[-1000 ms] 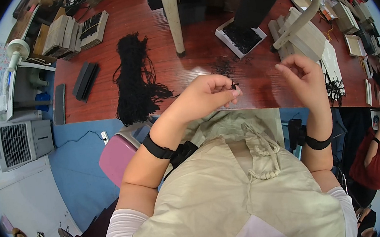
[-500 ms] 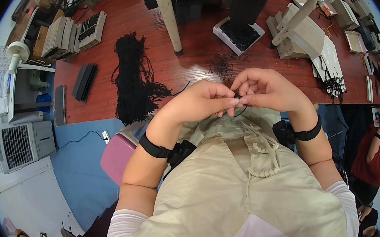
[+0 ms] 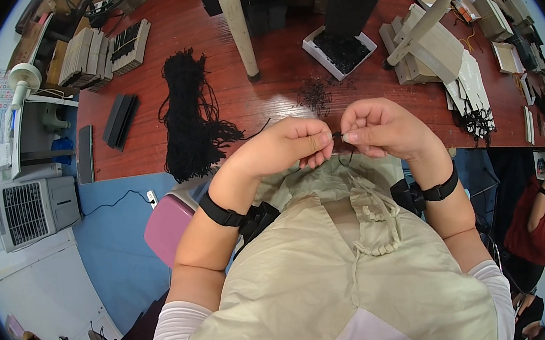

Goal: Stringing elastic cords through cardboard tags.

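By table edge [image 3: 128,172], fingers [image 3: 358,136] pinch black cord [image 3: 337,135]; wall chart [image 3: 0,91] illegible.

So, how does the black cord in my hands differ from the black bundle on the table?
The cord looks small and thin; the bundle is a thick mass of many strands. The cord is pinched by your left hand and right hand, while the bundle lies on the table. Both are black.
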Action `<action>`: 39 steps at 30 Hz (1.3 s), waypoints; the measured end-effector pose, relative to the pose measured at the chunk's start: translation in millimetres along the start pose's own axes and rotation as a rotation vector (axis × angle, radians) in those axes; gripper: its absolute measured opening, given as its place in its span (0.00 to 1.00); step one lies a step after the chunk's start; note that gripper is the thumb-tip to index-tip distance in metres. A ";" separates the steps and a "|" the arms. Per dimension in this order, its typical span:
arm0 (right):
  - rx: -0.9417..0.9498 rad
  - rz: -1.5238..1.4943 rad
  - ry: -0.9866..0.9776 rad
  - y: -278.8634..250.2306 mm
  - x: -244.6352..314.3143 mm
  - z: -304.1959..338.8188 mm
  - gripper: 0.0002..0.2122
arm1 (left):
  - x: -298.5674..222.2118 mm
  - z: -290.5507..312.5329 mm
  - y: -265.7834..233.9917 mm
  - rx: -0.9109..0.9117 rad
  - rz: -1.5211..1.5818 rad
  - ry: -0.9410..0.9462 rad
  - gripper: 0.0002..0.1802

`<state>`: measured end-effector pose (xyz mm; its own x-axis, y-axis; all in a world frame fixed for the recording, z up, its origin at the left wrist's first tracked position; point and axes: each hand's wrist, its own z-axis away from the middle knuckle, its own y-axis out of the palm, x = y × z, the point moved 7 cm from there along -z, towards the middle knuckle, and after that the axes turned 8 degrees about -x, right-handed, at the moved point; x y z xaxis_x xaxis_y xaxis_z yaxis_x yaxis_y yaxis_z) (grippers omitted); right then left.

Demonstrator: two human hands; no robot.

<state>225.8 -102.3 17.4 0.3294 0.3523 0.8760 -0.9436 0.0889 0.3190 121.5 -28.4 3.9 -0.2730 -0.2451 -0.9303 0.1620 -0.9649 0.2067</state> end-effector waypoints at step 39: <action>-0.387 0.265 -0.413 -8.8 30.2 6.4 0.04 | -35.9 15.4 0.9 -0.175 0.010 0.557 0.06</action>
<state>244.2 -98.4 43.4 -0.0047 0.0262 0.9996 -0.9137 0.4061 -0.0149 116.8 -22.0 42.1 0.2615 -0.1218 -0.9575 0.3291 -0.9213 0.2071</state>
